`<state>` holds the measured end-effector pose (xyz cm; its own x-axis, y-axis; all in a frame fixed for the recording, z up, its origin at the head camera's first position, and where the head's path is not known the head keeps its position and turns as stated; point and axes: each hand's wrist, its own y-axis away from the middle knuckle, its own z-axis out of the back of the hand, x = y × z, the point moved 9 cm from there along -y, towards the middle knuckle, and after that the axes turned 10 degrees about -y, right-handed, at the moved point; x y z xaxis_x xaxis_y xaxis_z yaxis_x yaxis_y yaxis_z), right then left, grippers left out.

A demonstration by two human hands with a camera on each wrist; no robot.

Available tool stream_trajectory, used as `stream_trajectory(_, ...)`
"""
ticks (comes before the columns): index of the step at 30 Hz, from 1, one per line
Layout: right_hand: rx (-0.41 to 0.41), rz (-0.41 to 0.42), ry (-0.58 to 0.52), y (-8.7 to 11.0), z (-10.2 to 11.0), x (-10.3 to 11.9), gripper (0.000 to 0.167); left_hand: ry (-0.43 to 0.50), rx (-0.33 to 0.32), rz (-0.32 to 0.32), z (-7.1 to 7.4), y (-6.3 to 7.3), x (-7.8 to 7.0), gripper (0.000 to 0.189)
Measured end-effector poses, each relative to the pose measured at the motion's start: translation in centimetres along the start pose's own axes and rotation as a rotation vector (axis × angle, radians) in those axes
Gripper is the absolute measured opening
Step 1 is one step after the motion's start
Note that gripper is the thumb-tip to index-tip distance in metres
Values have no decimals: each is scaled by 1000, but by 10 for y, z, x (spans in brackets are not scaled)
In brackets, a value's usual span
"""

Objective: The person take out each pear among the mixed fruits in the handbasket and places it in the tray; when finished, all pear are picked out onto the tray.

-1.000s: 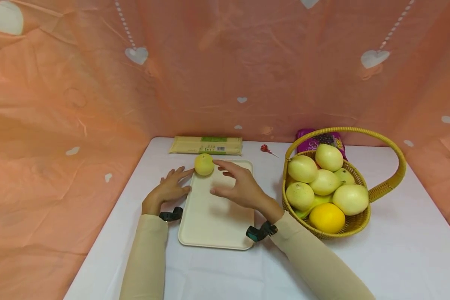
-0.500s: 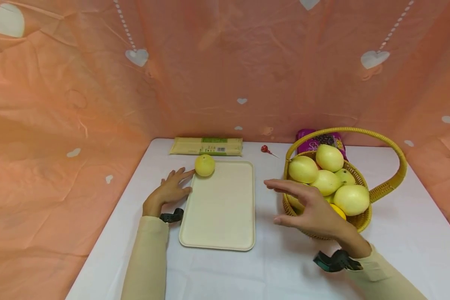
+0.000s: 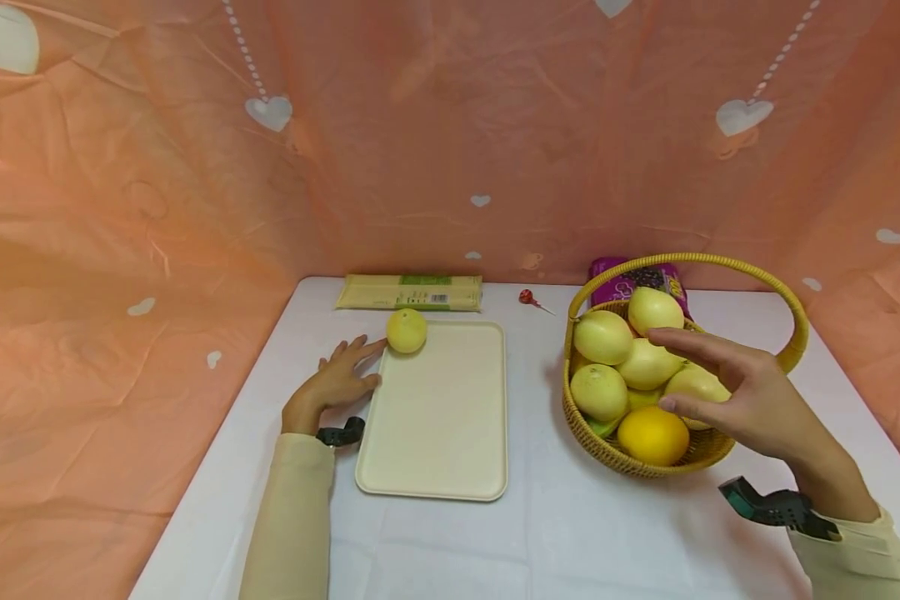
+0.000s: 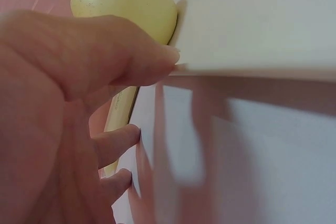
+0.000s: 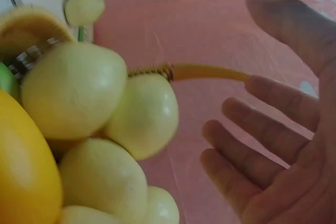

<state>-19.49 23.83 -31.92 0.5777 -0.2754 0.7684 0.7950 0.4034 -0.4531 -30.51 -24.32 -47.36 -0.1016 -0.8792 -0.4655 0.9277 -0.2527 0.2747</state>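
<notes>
My left hand (image 3: 336, 385) lies at the left edge of a cream tray (image 3: 435, 417), its thumb at the tray's rim in the left wrist view. Its index fingertip reaches a round pale yellow-green fruit (image 3: 407, 332) on the tray's far left corner. Above the right side of a wicker basket (image 3: 607, 457) hovers my right hand (image 3: 753, 400), thumb and fingers spread, holding nothing. Several pale yellow-green fruits (image 3: 600, 392) and one deep yellow fruit (image 3: 653, 435) fill the basket. In the right wrist view, the right hand's fingers are apart from the fruits; one fruit is partly hidden behind this hand in the head view.
A beige packet (image 3: 409, 292) lies behind the tray. A red lollipop (image 3: 527, 297) sits between it and a purple bag (image 3: 607, 287) behind the basket. The tall basket handle (image 3: 690, 257) arches over the basket's far side. Pink cloth hangs around the table.
My right hand has left the fruit on the tray and moved right to the basket, fingers still spread. My left hand and the fruit on the tray have stayed in place.
</notes>
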Motion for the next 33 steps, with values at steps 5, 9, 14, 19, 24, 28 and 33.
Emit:
stream_trajectory(5,-10,-37,67,-9,7,-6,76,3,0,2,0,0,0,75)
stream_trajectory(9,-2,-59,123,-20,6,-13,74,0,-1,0,1,0,0,75)
stream_trajectory(14,19,-110,186,-32,4,-26,70,3,1,2,1,0,-1,74)
stream_trajectory(19,60,-150,219,-44,-2,-38,72,-3,5,10,1,0,0,74)
stream_trajectory(24,99,-177,176,-52,-12,-49,71,-8,5,11,0,-1,1,74)
stream_trajectory(28,138,-184,190,-56,-22,-55,73,-12,-4,0,-1,-1,2,74)
stream_trajectory(33,129,-175,276,-59,-27,-56,72,-9,-11,-17,0,-1,2,73)
